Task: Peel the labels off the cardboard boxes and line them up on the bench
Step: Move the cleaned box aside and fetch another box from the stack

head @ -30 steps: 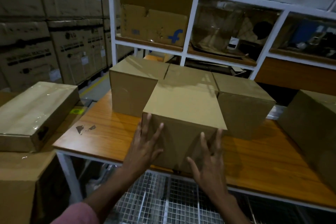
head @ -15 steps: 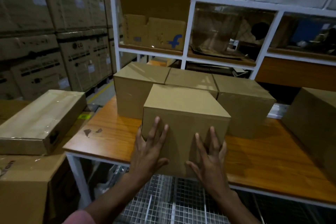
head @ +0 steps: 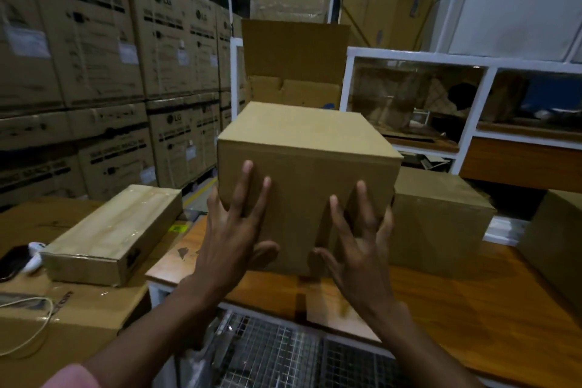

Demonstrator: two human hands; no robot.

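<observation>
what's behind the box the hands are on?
Behind the box under the left hand and right hand: an open carton on the white rack, and another box on the bench to its right. Anything directly behind it is covered.

— How do the two arms stand?

— Both forearms rise from the bottom of the view and lean a little toward each other. At the left arm, a pink sleeve shows near the elbow.

— And the left hand?

— It is flat against the near face of the box, at its left edge. The fingers are straight and spread, pointing up. The thumb reaches to the right, near the bottom edge.

— The right hand?

— The same on the right edge: fingers spread and upward, the outer ones going around the corner, thumb pointing left.
</observation>
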